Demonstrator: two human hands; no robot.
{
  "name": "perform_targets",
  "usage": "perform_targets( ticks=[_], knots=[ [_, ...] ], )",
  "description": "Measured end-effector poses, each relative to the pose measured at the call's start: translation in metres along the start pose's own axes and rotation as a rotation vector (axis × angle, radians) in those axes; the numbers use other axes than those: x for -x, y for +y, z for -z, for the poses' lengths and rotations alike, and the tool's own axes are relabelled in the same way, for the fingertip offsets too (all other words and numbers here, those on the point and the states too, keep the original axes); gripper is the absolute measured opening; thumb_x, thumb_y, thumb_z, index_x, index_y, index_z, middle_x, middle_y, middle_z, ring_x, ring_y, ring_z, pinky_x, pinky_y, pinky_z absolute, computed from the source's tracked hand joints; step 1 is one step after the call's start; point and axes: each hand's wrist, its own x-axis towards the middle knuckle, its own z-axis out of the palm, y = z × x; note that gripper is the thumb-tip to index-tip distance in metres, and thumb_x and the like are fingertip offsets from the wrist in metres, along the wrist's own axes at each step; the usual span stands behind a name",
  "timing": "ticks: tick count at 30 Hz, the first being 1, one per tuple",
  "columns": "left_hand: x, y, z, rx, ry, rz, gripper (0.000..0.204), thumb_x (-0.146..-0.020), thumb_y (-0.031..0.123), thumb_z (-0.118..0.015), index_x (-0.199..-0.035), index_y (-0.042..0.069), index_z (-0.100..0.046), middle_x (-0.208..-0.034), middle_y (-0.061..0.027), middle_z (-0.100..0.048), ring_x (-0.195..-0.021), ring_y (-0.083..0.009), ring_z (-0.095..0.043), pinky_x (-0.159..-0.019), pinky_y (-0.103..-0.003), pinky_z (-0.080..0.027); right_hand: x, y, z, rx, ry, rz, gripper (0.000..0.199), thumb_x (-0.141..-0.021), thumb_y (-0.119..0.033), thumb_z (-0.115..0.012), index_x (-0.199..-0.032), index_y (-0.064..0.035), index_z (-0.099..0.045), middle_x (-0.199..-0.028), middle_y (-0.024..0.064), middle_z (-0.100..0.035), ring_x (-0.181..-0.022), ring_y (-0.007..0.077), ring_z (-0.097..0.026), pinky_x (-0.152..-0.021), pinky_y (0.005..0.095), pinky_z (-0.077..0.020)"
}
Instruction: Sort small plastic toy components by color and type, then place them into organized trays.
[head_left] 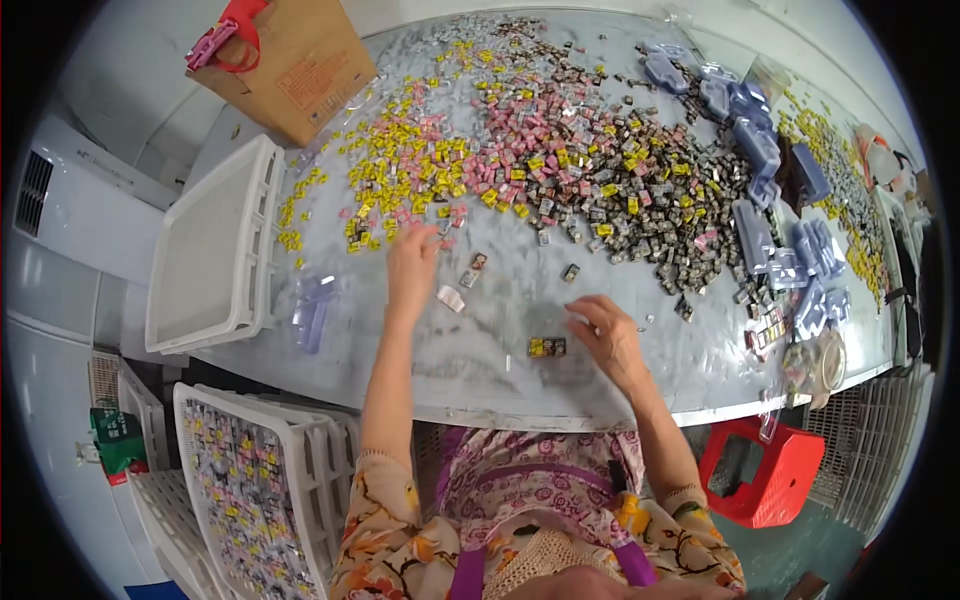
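Observation:
My left hand reaches to the near edge of a wide heap of small packets, its fingertips bunched beside a few pink packets. Whatever it pinches is too small to make out. Over the near part of the table, my right hand is bent with thumb and fingers apart, holding nothing I can see. Just left of it lies a short row of yellow and dark packets. Between my hands are a whitish packet, a pair of brownish packets and a single dark packet.
The heap mixes yellow, pink and black packets. Bluish clear plastic trays line its right side. A white crate and a cardboard box stand at left. Below are a filled crate and a red stool.

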Motion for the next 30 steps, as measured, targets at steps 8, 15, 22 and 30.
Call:
perform_targets(
  ticks=[8,15,22,30],
  knots=[
    [-0.048,-0.069,-0.008,-0.218,0.078,-0.066,0.021,-0.083,0.007,-0.068,-0.104,0.003,-0.069,-0.102,-0.0180,-0.065,-0.094,-0.0372,-0.064,-0.084,-0.045,-0.051,-0.123,-0.012,-0.096,0.184,-0.017,0.411,0.023,-0.084,-0.008,-0.066,-0.106,-0.0108,-0.071,-0.110,0.0063,-0.067,-0.104,0.0280,-0.062,-0.083,0.0381,-0.0540],
    [-0.038,-0.035,0.002,-0.059,-0.095,0.051,0.030,-0.084,0.006,-0.066,-0.114,0.006,-0.069,-0.110,-0.0194,-0.066,-0.102,-0.0384,-0.064,-0.089,-0.044,-0.051,-0.145,0.018,-0.122,0.212,-0.189,0.402,0.025,-0.087,-0.008,-0.060,-0.110,-0.0083,-0.068,-0.112,0.0089,-0.067,-0.101,0.0324,-0.063,-0.084,0.0402,-0.0535],
    [-0.099,-0.062,-0.010,-0.251,-0.018,-0.155,0.035,-0.082,0.010,-0.072,-0.116,0.006,-0.068,-0.111,-0.0204,-0.066,-0.107,-0.0388,-0.061,-0.094,-0.046,-0.048,-0.160,0.008,-0.123,0.111,-0.193,0.270,0.023,-0.091,-0.008,-0.058,-0.112,-0.0043,-0.067,-0.113,0.0126,-0.067,-0.101,0.0342,-0.064,-0.086,0.0419,-0.0532],
    [-0.059,0.001,-0.050,-0.037,-0.159,-0.256,0.032,-0.080,0.001,-0.070,-0.112,0.004,-0.070,-0.106,-0.0164,-0.065,-0.102,-0.0353,-0.060,-0.091,-0.043,-0.048,-0.124,0.027,-0.088,0.004,-0.166,0.381,0.025,-0.084,-0.002,-0.062,-0.108,-0.0034,-0.069,-0.106,0.0145,-0.068,-0.098,0.0343,-0.065,-0.087,0.0399,-0.0533]
  ],
)
